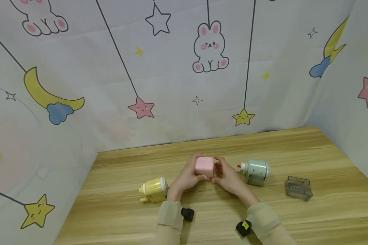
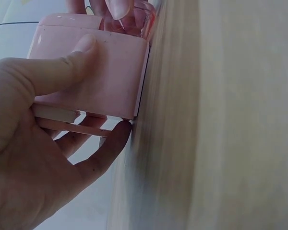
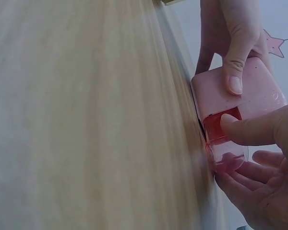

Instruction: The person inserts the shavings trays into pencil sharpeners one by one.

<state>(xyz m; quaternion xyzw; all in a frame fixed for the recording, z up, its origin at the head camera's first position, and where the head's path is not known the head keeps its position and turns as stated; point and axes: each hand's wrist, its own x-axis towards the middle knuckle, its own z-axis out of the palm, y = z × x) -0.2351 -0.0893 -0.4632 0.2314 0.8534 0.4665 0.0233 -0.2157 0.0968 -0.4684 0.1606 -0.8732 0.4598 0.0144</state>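
A pink pencil sharpener (image 1: 204, 166) stands on the table between both hands. My left hand (image 1: 186, 177) grips its body, the thumb flat on the near face and the fingers around the other side, as the left wrist view shows. On its right end, a see-through pinkish shavings drawer (image 3: 226, 155) sticks partly out of the body. My right hand (image 1: 230, 178) holds this drawer, thumb pressed on its reddish front part and fingers curled under the outer end.
Left of the hands lies a yellow crank pencil sharpener (image 1: 154, 190). To the right are a pale green sharpener (image 1: 257, 172) and a loose smoky clear drawer (image 1: 299, 188). A patterned cloth wall (image 1: 171, 129) closes off the wooden table's back and sides.
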